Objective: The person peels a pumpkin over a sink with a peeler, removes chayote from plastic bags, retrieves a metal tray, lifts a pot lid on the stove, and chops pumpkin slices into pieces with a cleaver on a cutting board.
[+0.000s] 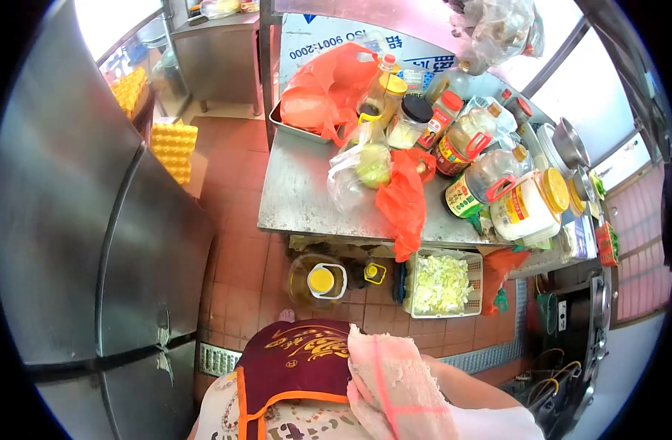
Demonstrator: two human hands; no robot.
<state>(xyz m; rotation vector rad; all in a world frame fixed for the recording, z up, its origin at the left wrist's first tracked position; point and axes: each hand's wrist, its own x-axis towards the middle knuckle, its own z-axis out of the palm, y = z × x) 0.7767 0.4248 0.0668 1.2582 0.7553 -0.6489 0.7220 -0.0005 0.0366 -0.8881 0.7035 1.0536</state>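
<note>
Neither of my hands shows in the head view. A bare stretch of my right arm or leg (471,383) appears at the bottom, beside a pink and white towel (394,381) that hangs over my front. Under it I wear a maroon apron (296,359) with gold lettering and orange edging. Ahead stands a steel table (296,183). On it lie a clear bag with a pale green vegetable (373,165) and a red plastic bag (402,202) drooping over the front edge. Below that edge, a white basket (446,315) holds chopped pale cabbage (440,282).
Sauce bottles (464,191), jars and a white tub (523,213) crowd the table's right side. A large red bag (325,92) sits in a tray at back left. Jugs (321,281) stand on the tiled floor. A steel refrigerator (153,242) fills the left, a stove (578,330) the right.
</note>
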